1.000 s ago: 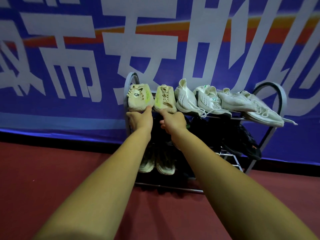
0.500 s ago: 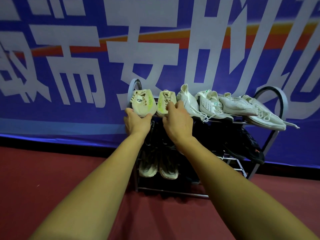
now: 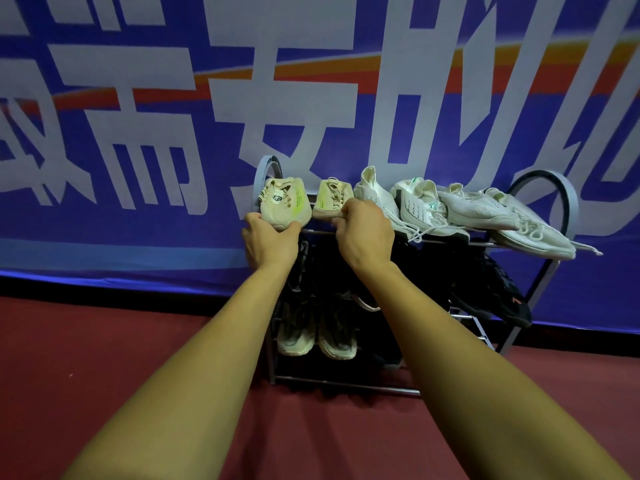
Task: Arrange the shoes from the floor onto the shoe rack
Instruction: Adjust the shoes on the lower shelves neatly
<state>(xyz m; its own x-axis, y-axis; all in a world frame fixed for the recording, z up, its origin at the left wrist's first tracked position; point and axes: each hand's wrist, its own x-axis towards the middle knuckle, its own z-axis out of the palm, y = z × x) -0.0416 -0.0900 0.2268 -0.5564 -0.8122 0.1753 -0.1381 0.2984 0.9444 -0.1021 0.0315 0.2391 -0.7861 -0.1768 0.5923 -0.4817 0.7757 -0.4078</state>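
Backdrop: blue banner (image 3: 104, 237), white lettering.
Floor: dark red floor (image 3: 104, 358).
Shoe rack (image 3: 540, 289): metal, against banner.
Left hand (image 3: 270, 242): grip closed on left beige shoe (image 3: 284, 206).
Right hand (image 3: 363, 233): grip closed on right beige shoe (image 3: 330, 202).

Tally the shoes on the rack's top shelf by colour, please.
Beige shoes with neon-yellow accents: 2, left one, right one
White sneakers: 4, at
Total: 6

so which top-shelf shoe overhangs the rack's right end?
The rightmost white lace-up sneaker: its toe juts past the grey metal rack; the others sit within it.
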